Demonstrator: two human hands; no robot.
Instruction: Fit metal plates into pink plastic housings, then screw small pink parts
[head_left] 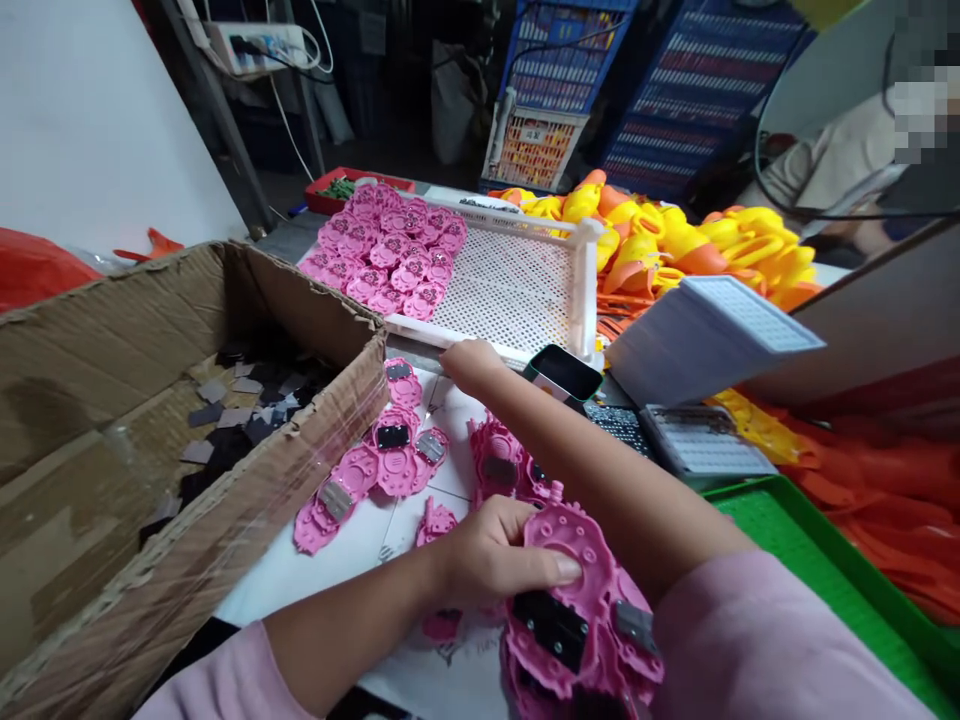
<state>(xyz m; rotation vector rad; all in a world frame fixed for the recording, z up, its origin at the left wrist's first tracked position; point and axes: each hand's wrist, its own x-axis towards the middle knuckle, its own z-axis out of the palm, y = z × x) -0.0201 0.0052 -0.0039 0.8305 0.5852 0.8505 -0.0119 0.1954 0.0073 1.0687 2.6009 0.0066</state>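
In my left hand (506, 560) is a pink moulded plastic shell (574, 535), held with the thumb pressed on its face. A black rectangular plate with small screws sits on it, and more pink shells (637, 635) with grey or black plates lie against it at the bottom. My right arm stretches across to the tray's near edge, where my right hand (472, 365) is bent downward; its fingers are hidden. Between the box and my arms, pink shells (397, 455) with grey and black plates lie on the white table surface (300, 610).
A cardboard box (315, 440) with dark and grey flat pieces stands left. Behind is a white perforated tray (517, 270) with pink shells on its left. A black open container (564, 372), a white card box (705, 330), a green tray (817, 560) and yellow-orange parts (645, 240) lie right.
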